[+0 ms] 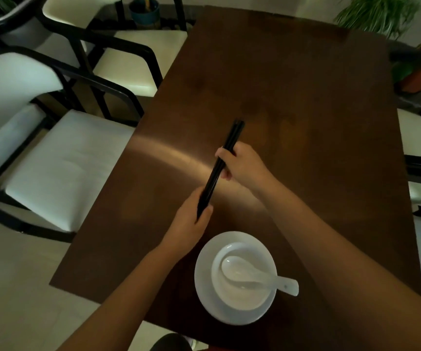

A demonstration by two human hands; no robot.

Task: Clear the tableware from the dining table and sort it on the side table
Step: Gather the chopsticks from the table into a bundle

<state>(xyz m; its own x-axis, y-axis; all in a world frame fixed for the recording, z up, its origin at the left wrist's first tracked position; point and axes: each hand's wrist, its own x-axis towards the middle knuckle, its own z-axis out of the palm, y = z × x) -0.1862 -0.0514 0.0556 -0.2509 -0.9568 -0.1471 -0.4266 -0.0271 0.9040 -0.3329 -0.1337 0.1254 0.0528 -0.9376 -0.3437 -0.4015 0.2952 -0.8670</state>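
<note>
Chopsticks [220, 163]: I see the black pair lifted above the dining table [305, 97].
Left hand [191, 221]: clasps their near end.
Right hand [242, 164]: grips mid-length.
Bowl [239, 295]: near me, behind both hands.

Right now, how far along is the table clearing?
Nearly cleared: the dining table is bare beyond one setting. In hand: both the left hand and right hand have a grip on the black chopsticks. Left: plate, bowl and spoon, stacked. The side table isn't in view.
</note>
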